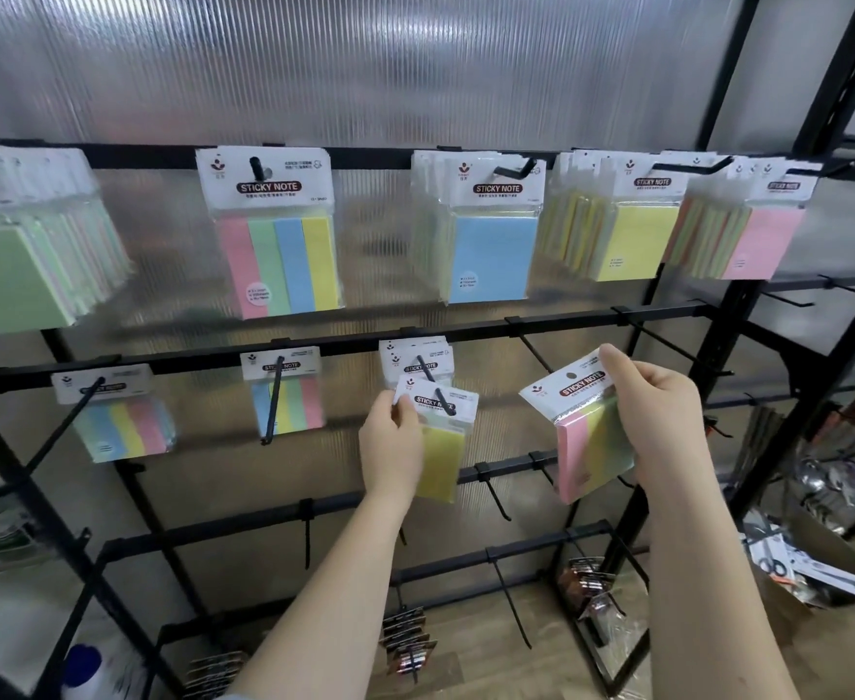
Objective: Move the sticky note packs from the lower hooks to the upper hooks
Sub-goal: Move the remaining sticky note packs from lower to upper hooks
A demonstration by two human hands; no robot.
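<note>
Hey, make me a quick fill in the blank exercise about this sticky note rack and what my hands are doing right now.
1. The right hand holds a pack that is ___ any hook.
2. The left hand pinches a yellow pack that hangs on a hook in the ___ row.
3. The front pack on the third hook from the left in the upper row shows a ___ pad.

Missing words: off; lower; blue

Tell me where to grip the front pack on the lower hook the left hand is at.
Pinch the white header card of the yellow pack beside the hook, coming from the left as the left hand does. The hook passes through the header, so the pack likely slides forward off its tip.
</note>
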